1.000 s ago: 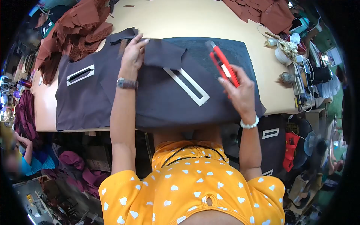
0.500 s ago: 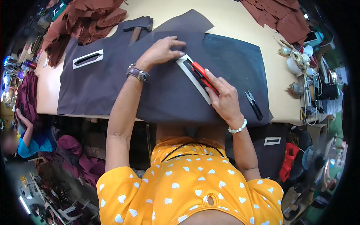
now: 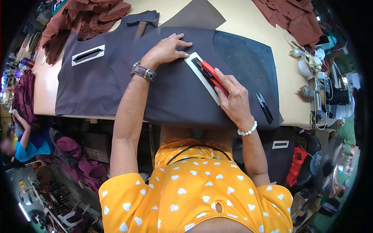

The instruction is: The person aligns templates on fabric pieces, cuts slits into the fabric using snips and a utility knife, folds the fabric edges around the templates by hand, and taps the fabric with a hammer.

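Dark fabric lies spread across the table, partly over a black mat. My left hand rests on it with fingers apart, the thumb at the upper end of a long white slotted frame. A red cutter is held in my right hand, its tip inside the upper part of the frame's slot. Black-handled snips lie right of that hand. Another white frame with a dark slot sits on the fabric at the left.
Rust-coloured cloth is heaped at the back left, more at the back right. A hammer lies behind my left hand. Cords and small items line the right edge. Another person's arm shows at far left.
My left hand has come right to the long frame and the cutter has moved left into its slot. The fabric's upper part has shifted, and the snips have come into sight.
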Demonstrator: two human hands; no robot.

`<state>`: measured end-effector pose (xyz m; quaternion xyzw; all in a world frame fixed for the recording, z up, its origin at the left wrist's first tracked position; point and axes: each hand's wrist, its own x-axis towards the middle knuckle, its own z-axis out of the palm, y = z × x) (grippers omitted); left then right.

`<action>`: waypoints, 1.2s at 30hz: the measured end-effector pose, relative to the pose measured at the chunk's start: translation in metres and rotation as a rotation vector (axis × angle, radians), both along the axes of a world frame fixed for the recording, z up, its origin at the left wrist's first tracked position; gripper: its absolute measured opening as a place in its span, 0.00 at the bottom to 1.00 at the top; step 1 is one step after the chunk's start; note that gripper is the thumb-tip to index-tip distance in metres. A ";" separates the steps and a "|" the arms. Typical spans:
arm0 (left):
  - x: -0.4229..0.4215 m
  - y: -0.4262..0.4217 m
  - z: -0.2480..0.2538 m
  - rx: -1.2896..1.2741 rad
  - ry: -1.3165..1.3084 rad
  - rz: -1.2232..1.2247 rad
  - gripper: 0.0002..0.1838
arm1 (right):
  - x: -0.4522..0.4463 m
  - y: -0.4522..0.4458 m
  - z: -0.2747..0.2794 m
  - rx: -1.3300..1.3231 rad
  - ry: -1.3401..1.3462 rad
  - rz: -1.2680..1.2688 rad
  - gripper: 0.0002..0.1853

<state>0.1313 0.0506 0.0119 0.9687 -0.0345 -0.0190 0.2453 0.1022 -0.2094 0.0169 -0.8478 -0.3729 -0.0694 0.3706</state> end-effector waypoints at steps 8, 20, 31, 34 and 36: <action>-0.001 0.002 0.002 -0.013 -0.022 -0.034 0.28 | 0.001 0.000 0.000 0.011 -0.023 0.016 0.23; 0.002 0.001 0.000 -0.020 -0.027 -0.027 0.28 | -0.003 0.013 0.036 -0.380 -0.104 -0.011 0.21; 0.001 0.001 0.000 -0.005 -0.023 -0.012 0.29 | 0.027 0.036 0.086 -0.668 -0.137 0.147 0.11; 0.001 0.001 0.001 -0.028 -0.015 -0.005 0.29 | 0.020 0.029 0.085 -0.654 -0.133 0.120 0.13; 0.001 0.002 0.001 -0.049 -0.009 -0.006 0.29 | 0.017 0.024 0.084 -0.674 -0.097 0.118 0.16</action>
